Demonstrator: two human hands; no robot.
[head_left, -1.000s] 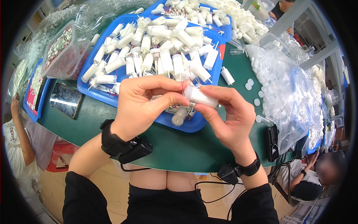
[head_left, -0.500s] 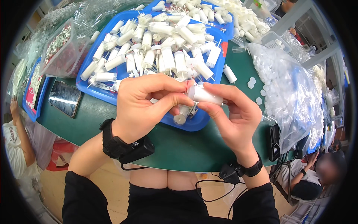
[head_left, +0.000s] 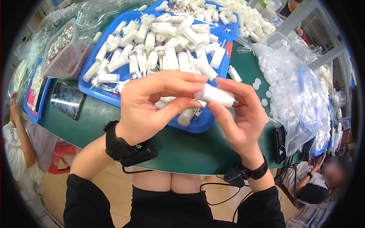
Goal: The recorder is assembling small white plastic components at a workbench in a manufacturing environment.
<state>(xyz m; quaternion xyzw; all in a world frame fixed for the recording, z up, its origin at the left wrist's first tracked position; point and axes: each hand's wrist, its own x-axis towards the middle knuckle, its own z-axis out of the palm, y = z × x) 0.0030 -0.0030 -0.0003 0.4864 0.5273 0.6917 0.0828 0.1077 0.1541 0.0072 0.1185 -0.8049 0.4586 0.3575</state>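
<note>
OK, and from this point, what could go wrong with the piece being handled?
Two possible risks:
1. The white cylinder is held only by the fingers of the left hand and right hand, so it might slip and perhaps get lost among the similar white cylinders heaped in the blue tray.
2. The thin red wire beside the left thumb could get pinched or bent.

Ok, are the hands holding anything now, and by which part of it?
A white cylinder: the left hand holds its left end, the right hand its sides, farther right.
</note>
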